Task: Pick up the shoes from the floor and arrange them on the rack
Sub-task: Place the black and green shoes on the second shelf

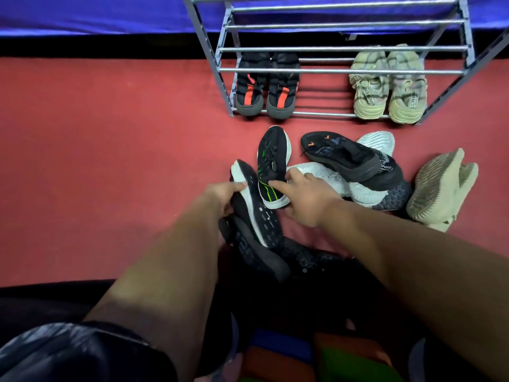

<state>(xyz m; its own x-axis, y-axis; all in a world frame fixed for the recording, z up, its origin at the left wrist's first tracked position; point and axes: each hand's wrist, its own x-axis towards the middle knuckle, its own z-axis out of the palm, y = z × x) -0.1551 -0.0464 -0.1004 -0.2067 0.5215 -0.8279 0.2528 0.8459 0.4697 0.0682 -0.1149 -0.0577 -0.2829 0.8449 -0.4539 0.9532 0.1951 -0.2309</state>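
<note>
My left hand [224, 198] grips a black shoe with a white sole [254, 202], turned sole up, near the floor. Its mate, a black shoe with green stripes [272, 161], lies upright on the red floor, and my right hand [305, 197] holds it at the heel with thumb and fingers around the opening. The grey metal rack [344, 70] stands beyond. On its bottom shelf sit a black and orange pair [267, 89] at the left and a beige pair [388, 84] at the right.
To the right lies a heap of shoes: a black shoe with orange marks [341, 155], white-soled dark shoes [380, 188] and a beige pair [440, 188] on their sides. Another dark shoe [259, 255] lies under my left hand. A purple cloth [82, 15] hangs behind.
</note>
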